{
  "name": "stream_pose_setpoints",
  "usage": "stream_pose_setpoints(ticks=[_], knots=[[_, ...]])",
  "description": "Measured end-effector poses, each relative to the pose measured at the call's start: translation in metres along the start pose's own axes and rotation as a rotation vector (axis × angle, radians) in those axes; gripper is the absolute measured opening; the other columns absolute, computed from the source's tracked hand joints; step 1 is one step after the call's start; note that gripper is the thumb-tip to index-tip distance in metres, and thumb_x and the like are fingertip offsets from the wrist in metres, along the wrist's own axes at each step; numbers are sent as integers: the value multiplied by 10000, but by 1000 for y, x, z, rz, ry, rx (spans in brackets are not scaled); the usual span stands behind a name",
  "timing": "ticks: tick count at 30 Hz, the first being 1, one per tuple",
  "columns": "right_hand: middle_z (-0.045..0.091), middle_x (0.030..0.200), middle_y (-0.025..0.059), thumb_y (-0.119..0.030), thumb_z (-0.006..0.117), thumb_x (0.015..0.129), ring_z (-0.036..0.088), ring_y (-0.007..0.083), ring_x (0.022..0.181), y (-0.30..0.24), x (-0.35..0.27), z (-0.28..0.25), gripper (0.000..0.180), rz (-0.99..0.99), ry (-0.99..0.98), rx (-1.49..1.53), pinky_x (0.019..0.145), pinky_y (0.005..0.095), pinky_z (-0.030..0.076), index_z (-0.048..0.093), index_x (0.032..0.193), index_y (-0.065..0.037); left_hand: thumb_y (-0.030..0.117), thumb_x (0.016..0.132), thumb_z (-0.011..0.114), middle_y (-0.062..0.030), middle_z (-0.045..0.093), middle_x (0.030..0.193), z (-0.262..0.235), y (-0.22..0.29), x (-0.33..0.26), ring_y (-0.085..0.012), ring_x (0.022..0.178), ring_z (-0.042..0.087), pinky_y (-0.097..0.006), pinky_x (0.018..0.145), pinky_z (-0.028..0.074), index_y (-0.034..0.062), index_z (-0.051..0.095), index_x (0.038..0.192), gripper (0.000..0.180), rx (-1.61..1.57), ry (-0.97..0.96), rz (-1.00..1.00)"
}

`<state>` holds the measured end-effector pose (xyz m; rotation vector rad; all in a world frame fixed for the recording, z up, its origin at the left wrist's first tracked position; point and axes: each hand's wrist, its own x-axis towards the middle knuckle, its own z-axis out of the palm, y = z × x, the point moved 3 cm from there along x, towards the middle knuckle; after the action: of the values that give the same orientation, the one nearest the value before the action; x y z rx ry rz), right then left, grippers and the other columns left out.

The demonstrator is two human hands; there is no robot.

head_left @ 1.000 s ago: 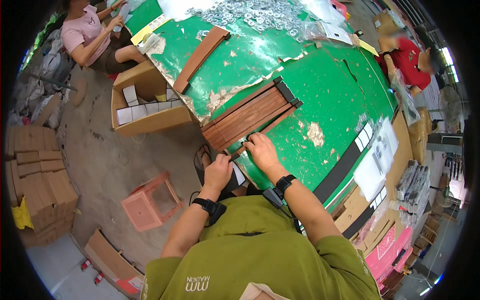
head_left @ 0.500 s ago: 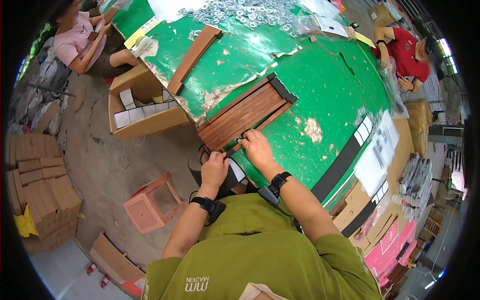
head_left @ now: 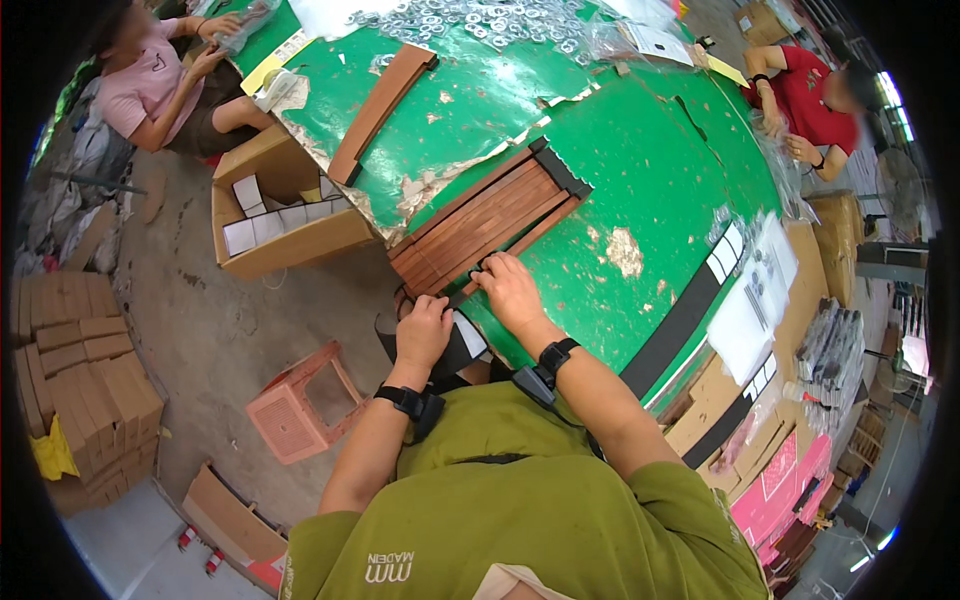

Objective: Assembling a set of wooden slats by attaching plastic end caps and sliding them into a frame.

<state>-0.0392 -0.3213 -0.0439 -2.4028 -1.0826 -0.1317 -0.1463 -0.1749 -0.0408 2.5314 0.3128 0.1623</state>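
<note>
The person's left hand (head_left: 424,335) is at the near left corner of the green desk (head_left: 660,170), its thumb and fingers clamped on the near end of a narrow brown strip (head_left: 461,296). The right hand (head_left: 510,288) is just beside it, over the desk surface, its fingers bent and drawn together against a small dark piece (head_left: 488,262) along the strip; whether they grip it or only press on it, I cannot tell

The strip is right by a flat set of brown slats (head_left: 480,225), which lies slanting with its near end at the desk's left edge and its far end, capped by a black band (head_left: 563,172), toward the middle. Farther up that left edge lies a separate brown slat (head_left: 385,112), well apart from the set. Many small metal rings (head_left: 490,22) are spread toward the far edge, and a long black strip (head_left: 678,320) with white patches runs along the right edge, near a clear plastic bag (head_left: 752,295)

An open cardboard box (head_left: 300,248) is just beside the left edge, and a pink stool (head_left: 300,405) is on the floor. A person in a pink top (head_left: 140,90) sits by the far left corner; a person in a red top (head_left: 808,95) is beyond the right edge
</note>
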Motion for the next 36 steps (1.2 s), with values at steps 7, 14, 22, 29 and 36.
stream_pose_setpoints(ticks=[7,14,22,29,36], knots=[[595,1004,103,-88,634,741,555,294,1076,-2,-3,3,219,2,4,5,952,415,459,719,941,-64,182,829,701,-77,639,945,1,-1,-2,-311,776,657,-394,664,545,88,699,989,185,-3,-24,-15],[598,1024,112,-175,707,731,549,306,1095,-2,-2,3,232,49,-32,34,970,421,443,717,923,-44,172,830,692,-77,636,951,2,1,-2,-311,777,657,-399,667,543,86,694,988,181,-28,-5,-27],[598,1033,179,-359,811,699,495,382,1169,-16,2,3,454,205,-60,52,1031,465,380,635,911,2,153,817,702,-69,632,954,8,2,-11,-309,834,655,-406,687,540,85,655,1070,266,-50,17,-72],[596,1065,189,-393,817,683,479,383,1192,-12,0,10,510,188,-96,29,1050,467,362,631,925,16,159,822,705,-88,643,959,4,-9,-17,-326,846,649,-398,707,535,73,644,1047,248,-104,18,-73],[602,1086,179,-404,810,691,471,374,1206,-12,-2,12,518,199,-97,23,1055,459,360,642,950,12,186,821,718,-107,666,958,5,-12,-16,-320,834,654,-396,714,535,74,656,1007,226,-107,-12,-67]])
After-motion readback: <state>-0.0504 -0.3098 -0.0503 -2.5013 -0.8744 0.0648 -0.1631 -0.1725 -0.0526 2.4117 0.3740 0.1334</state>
